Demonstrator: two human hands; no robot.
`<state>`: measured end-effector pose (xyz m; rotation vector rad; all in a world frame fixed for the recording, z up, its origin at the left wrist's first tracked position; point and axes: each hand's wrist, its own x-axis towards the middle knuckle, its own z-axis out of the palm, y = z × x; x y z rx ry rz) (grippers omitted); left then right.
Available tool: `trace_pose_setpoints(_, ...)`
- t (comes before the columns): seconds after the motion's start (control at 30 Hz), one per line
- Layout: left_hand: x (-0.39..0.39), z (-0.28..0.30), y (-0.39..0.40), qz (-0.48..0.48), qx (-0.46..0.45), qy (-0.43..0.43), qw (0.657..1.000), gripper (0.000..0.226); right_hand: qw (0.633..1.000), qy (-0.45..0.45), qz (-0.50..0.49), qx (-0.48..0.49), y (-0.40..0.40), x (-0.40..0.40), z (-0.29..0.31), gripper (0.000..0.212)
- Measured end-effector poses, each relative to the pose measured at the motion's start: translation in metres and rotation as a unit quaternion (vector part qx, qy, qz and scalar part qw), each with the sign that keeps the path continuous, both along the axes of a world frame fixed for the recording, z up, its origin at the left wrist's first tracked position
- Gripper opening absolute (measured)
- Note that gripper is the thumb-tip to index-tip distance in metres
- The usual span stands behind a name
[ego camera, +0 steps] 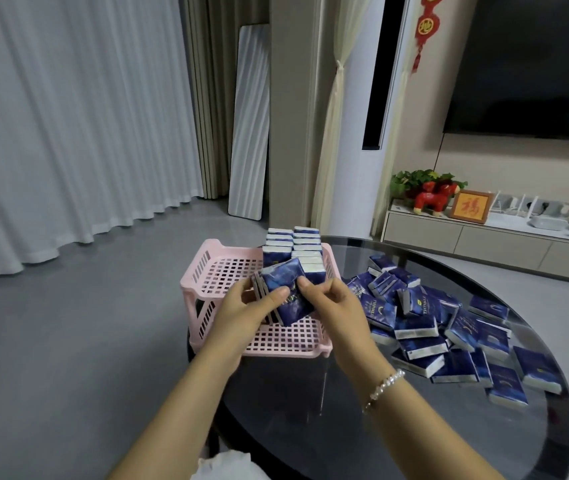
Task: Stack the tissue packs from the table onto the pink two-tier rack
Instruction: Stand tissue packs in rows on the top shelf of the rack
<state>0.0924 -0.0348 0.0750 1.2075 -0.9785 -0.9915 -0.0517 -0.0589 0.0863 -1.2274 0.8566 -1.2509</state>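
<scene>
A pink two-tier rack (220, 268) stands at the left edge of the round dark glass table (311, 410). Two upright rows of blue tissue packs (305, 247) fill the right side of its upper tier. In front of the rack, above its lower tier, both hands hold a small bundle of blue tissue packs (288, 289). My left hand (241, 313) grips the bundle from the left with its thumb on the front pack. My right hand (331, 306) pinches the bundle's right side. A loose pile of tissue packs (442, 327) lies on the table to the right.
A low TV cabinet (484, 237) with a plant, a red toy horse and a framed picture runs along the right wall under a dark screen. Grey floor and white curtains lie to the left. A white panel (248, 126) leans against the far wall.
</scene>
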Motion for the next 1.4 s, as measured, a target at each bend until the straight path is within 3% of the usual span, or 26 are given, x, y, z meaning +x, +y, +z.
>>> trace_pose_setpoints(0.13,0.026,0.015,-0.017,-0.009,0.008,-0.072,0.997,0.063,0.988,0.138,0.004,-0.074,-0.019,0.002,0.021,0.025)
trace_pose_setpoints(0.27,0.049,0.025,-0.036,-0.065,0.008,-0.131,0.989,0.056,0.946,0.271,-0.002,-0.177,-0.040,0.004,0.041,0.016)
trace_pose_setpoints(0.37,0.060,0.025,-0.049,-0.089,0.014,-0.201,0.975,0.077,0.894,0.361,0.055,-0.261,-0.061,0.009,0.051,0.041)
trace_pose_setpoints(0.5,0.069,0.018,-0.067,-0.105,0.030,-0.249,0.962,0.092,0.836,0.460,0.074,-0.291,-0.090,0.018,0.045,0.032)
trace_pose_setpoints(0.57,0.073,0.012,-0.075,-0.121,0.044,-0.266,0.955,0.093,0.825,0.483,0.059,-0.289,-0.094,0.021,0.041,0.030)
trace_pose_setpoints(0.67,0.070,0.009,-0.081,-0.129,0.042,-0.278,0.951,0.077,0.799,0.515,0.021,-0.309,-0.096,0.022,0.036,0.031)
trace_pose_setpoints(0.77,0.066,0.007,-0.086,-0.131,0.023,-0.268,0.954,0.066,0.804,0.507,0.001,-0.310,-0.099,0.022,0.031,0.032)
trace_pose_setpoints(0.93,0.063,0.004,-0.091,-0.128,0.002,-0.293,0.947,0.065,0.797,0.506,-0.023,-0.329,-0.105,0.025,0.024,0.035)
trace_pose_setpoints(1.2,0.058,-0.003,-0.089,-0.079,0.003,-0.376,0.923,0.080,0.782,0.516,-0.006,-0.348,-0.105,0.026,0.026,0.031)
trace_pose_setpoints(1.4,0.048,-0.002,-0.086,-0.055,-0.036,-0.430,0.901,0.064,0.785,0.507,-0.008,-0.355,-0.105,0.028,0.028,0.027)
